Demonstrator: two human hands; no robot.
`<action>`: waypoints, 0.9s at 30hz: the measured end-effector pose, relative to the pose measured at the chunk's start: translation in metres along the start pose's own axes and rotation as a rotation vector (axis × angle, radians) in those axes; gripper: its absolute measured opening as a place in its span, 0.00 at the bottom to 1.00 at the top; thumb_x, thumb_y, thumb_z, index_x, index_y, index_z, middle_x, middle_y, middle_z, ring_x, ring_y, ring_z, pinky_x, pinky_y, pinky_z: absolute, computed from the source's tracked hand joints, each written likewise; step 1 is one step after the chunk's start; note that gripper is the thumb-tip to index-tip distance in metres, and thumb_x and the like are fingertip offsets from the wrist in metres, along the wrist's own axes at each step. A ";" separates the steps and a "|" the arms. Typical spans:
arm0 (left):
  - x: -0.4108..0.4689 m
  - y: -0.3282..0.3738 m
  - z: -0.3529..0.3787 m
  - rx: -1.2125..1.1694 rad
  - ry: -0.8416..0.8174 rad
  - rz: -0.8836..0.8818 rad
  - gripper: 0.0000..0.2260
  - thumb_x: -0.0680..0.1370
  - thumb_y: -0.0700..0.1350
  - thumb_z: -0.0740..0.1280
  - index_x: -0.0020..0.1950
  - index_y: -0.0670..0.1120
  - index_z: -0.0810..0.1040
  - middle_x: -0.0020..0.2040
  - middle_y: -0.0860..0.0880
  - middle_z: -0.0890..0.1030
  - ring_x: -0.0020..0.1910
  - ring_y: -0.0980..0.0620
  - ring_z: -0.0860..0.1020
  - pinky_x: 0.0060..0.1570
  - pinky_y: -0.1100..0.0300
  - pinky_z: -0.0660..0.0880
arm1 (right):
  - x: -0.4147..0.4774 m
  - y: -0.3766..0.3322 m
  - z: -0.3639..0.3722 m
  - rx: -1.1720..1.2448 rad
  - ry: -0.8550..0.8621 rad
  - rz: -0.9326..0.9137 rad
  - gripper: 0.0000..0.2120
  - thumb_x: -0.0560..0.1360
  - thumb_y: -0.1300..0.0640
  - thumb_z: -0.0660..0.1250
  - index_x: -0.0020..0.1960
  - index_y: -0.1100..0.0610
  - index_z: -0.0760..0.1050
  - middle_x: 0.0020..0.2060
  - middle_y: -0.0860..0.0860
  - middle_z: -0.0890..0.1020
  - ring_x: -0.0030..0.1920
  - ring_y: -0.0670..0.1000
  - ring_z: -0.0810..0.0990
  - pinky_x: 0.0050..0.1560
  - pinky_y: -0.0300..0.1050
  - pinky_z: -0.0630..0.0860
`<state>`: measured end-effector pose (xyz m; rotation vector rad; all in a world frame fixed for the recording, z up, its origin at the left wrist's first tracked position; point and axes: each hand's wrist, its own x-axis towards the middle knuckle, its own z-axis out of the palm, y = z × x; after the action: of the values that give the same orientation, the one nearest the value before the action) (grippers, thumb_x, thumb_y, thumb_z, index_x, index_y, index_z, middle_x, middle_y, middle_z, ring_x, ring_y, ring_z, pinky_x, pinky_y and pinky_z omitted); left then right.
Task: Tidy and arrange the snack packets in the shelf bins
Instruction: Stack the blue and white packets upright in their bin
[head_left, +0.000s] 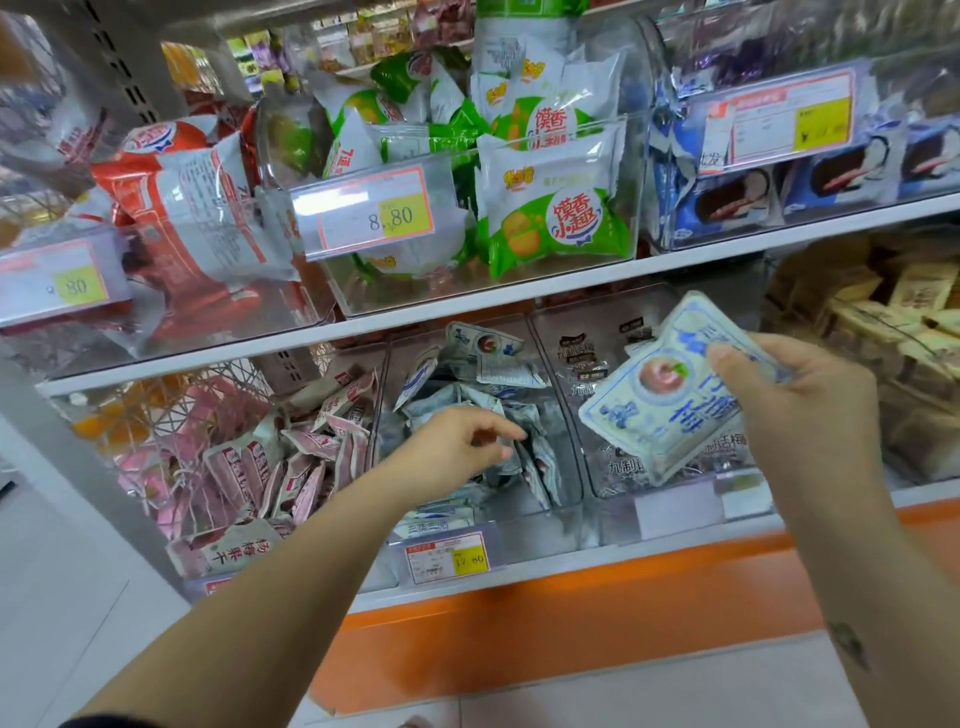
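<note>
My right hand (789, 410) holds a small stack of pale blue-and-white snack packets (670, 395), tilted, in front of the lower shelf. My left hand (462, 447) reaches into the clear middle bin (540, 512) of the lower shelf, fingers curled down among several matching blue-and-white packets (483, 364). Whether it grips one is hidden by the fingers. The bin to the right (597, 332) holds clear packets with dark labels, partly hidden behind the held stack.
Left of the middle bin lies a bin of pink-and-white packets (291, 457). The upper shelf carries bins of red (187, 208), green (556, 218) and blue (737, 197) packets with price tags. Tan packets (893, 312) fill the far right. An orange base panel (571, 629) runs below.
</note>
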<state>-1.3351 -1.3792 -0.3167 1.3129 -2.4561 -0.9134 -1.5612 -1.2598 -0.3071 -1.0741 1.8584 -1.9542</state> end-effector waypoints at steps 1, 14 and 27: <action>0.009 -0.002 0.002 0.081 -0.056 0.015 0.11 0.77 0.44 0.67 0.59 0.53 0.79 0.54 0.53 0.76 0.50 0.59 0.74 0.47 0.68 0.69 | -0.001 0.001 0.001 -0.020 -0.015 -0.003 0.02 0.75 0.55 0.68 0.45 0.51 0.80 0.32 0.47 0.81 0.27 0.39 0.77 0.27 0.40 0.73; 0.043 -0.005 0.036 0.734 -0.129 0.348 0.20 0.70 0.54 0.73 0.59 0.53 0.73 0.64 0.49 0.58 0.67 0.49 0.52 0.66 0.52 0.58 | 0.004 0.004 0.008 -0.162 -0.123 -0.003 0.04 0.74 0.54 0.68 0.45 0.49 0.81 0.35 0.46 0.82 0.36 0.47 0.79 0.37 0.46 0.75; 0.054 -0.010 0.029 1.258 -0.234 0.681 0.19 0.76 0.44 0.64 0.68 0.52 0.73 0.67 0.46 0.71 0.70 0.42 0.63 0.73 0.40 0.41 | 0.000 -0.002 0.008 -0.130 -0.163 -0.020 0.04 0.75 0.58 0.67 0.44 0.50 0.79 0.33 0.42 0.80 0.30 0.33 0.76 0.27 0.27 0.68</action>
<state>-1.3731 -1.4149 -0.3513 0.3585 -3.3661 0.8219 -1.5549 -1.2658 -0.3056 -1.2540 1.9136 -1.7181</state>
